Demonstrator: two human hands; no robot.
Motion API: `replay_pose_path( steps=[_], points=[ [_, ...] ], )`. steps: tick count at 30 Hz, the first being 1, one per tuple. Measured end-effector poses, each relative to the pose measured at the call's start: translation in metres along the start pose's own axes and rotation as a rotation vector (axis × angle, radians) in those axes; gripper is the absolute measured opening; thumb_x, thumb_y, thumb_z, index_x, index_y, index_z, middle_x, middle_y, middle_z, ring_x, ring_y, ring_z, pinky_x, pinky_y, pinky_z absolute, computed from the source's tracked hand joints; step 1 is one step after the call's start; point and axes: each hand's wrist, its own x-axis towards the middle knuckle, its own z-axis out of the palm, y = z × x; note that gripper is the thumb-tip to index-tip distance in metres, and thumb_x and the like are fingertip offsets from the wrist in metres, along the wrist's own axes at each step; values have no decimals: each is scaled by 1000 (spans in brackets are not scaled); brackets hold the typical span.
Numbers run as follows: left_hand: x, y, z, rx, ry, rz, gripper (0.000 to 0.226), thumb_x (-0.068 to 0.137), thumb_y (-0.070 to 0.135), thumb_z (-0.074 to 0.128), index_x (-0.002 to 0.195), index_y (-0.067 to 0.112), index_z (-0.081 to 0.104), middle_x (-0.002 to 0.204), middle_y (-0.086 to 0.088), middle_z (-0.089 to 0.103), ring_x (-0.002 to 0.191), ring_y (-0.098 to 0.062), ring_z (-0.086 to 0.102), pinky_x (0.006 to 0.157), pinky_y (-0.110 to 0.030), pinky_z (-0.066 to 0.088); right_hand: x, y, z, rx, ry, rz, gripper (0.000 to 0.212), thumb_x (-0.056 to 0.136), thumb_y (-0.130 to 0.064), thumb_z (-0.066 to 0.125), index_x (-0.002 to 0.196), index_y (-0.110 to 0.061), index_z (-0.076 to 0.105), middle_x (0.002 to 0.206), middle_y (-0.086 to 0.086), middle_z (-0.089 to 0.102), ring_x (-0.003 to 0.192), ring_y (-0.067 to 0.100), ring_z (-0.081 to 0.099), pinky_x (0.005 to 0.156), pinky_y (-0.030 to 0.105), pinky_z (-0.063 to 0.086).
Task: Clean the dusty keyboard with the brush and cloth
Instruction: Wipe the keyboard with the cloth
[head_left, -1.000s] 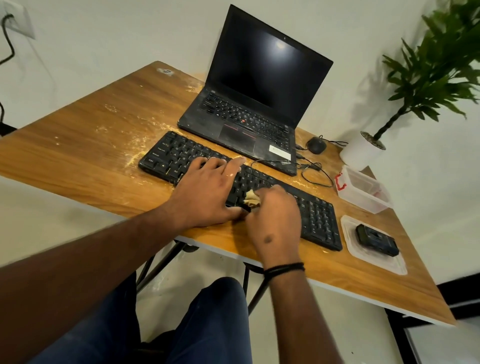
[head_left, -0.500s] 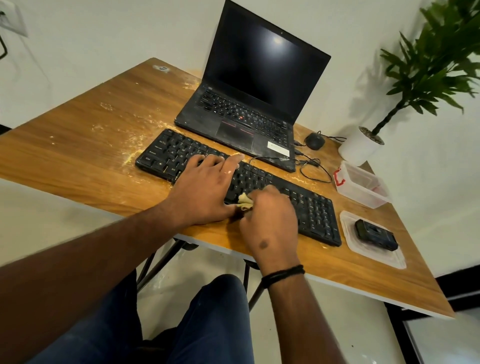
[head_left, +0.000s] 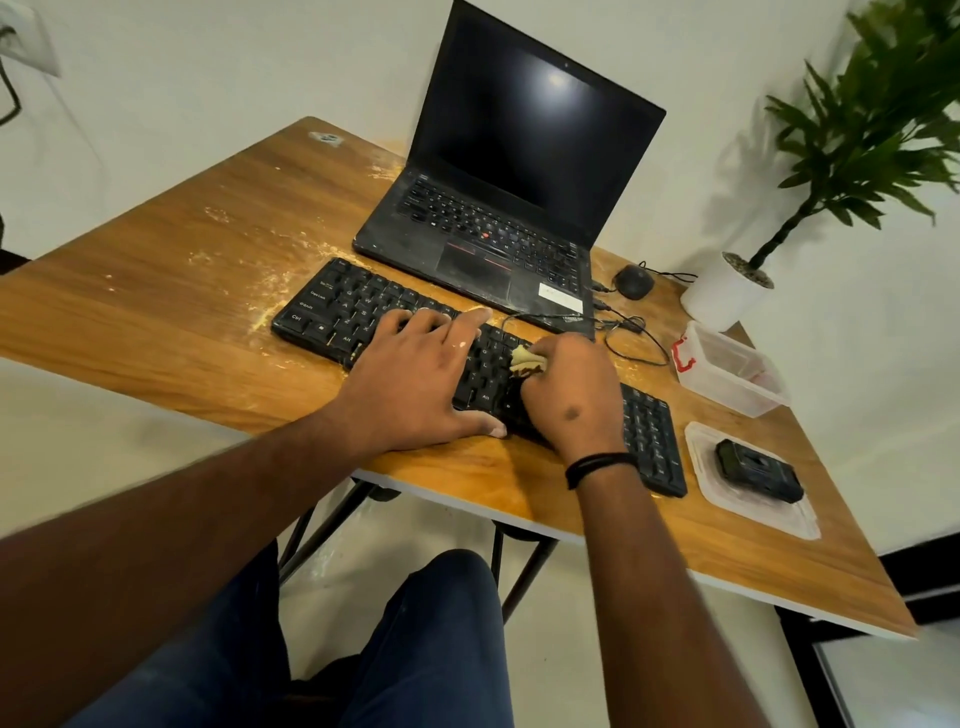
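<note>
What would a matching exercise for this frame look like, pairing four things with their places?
Things:
1. yellowish crumpled cloth
2. black open laptop
3. small black device
4. white plant pot

Places:
A. on the clear plastic lid
B. far right table corner
C. gripped in the right hand
D. behind the black external keyboard

Pairs: 1-C, 2-D, 3-A, 4-B

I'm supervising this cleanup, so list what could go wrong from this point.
1. The right hand grips a small cloth on the keyboard; wiping may push dust between the keys instead of lifting it.
2. Dust on the table by the keyboard's left end could get dragged back on.
3. The thin cable beside the right hand could snag and tug the laptop.
</note>
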Motion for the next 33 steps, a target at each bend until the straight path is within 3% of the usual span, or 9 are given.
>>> replay_pose_path(
  steps=[2, 5, 8, 11, 15, 17, 22, 29, 33],
  points=[
    [1, 1, 0, 3, -5, 4, 122, 66, 100, 36, 157, 21, 17, 138, 3, 58, 131, -21, 46, 112, -46, 29, 8, 10, -6, 117, 62, 80, 29, 88, -2, 60, 112, -10, 74, 109, 9, 74, 96, 23, 66, 90, 39, 56],
    [2, 2, 0, 5, -7, 2, 122, 66, 100, 35, 157, 21, 17, 139, 3, 57, 132, -21, 45, 112, -46, 28, 12, 11, -6, 79, 106, 145, 29, 87, -1, 60, 113, -5, 72, 113, 13, 71, 103, 26, 65, 92, 35, 52],
    [1, 2, -1, 4, 1, -6, 119, 67, 97, 37, 157, 21, 18, 139, 1, 58, 131, -22, 46, 112, -45, 28, 1, -11, 4, -112, 21, -5, 18, 89, -9, 63, 105, -9, 70, 108, 10, 65, 107, 29, 57, 89, 36, 50],
    [0, 2, -1, -17, 1, -7, 116, 66, 92, 35, 156, 21, 17, 137, 1, 60, 131, -22, 46, 112, -45, 28, -6, -18, 8, -127, -35, -175, 29, 85, -5, 60, 111, -12, 71, 112, 7, 66, 110, 29, 56, 92, 36, 50],
    [1, 4, -2, -3, 3, -10, 119, 67, 97, 41, 155, 20, 20, 137, -3, 59, 130, -24, 48, 112, -46, 29, 1, -1, -8, -7, 28, 3, 22, 85, -4, 60, 98, -14, 74, 96, 8, 70, 93, 28, 65, 80, 37, 56],
    [1, 4, -3, -7, -3, -14, 119, 67, 97, 40, 155, 21, 19, 138, -2, 58, 131, -23, 47, 113, -46, 29, -2, 3, -11, -36, 0, 79, 20, 89, -8, 63, 106, -12, 72, 104, 10, 70, 101, 29, 64, 87, 38, 55],
    [1, 2, -2, -13, -5, -19, 112, 66, 86, 35, 156, 22, 15, 138, 3, 58, 131, -20, 45, 113, -44, 27, -34, -10, 1, -161, -88, -114, 34, 91, -19, 67, 125, -18, 66, 124, 4, 61, 117, 24, 53, 100, 38, 50],
    [0, 3, -4, -12, -4, -10, 119, 67, 98, 36, 155, 21, 19, 138, -1, 58, 130, -22, 48, 112, -46, 28, -14, 14, -20, 14, 15, 151, 30, 91, -7, 62, 120, -12, 69, 115, 9, 69, 99, 23, 63, 89, 32, 52],
    [0, 2, -3, -15, 4, -14, 111, 68, 88, 36, 155, 21, 17, 137, 2, 59, 130, -21, 47, 113, -45, 29, -41, -13, -2, -126, -85, -19, 25, 91, -24, 67, 114, -15, 67, 112, 4, 62, 104, 22, 59, 94, 38, 54]
  ],
)
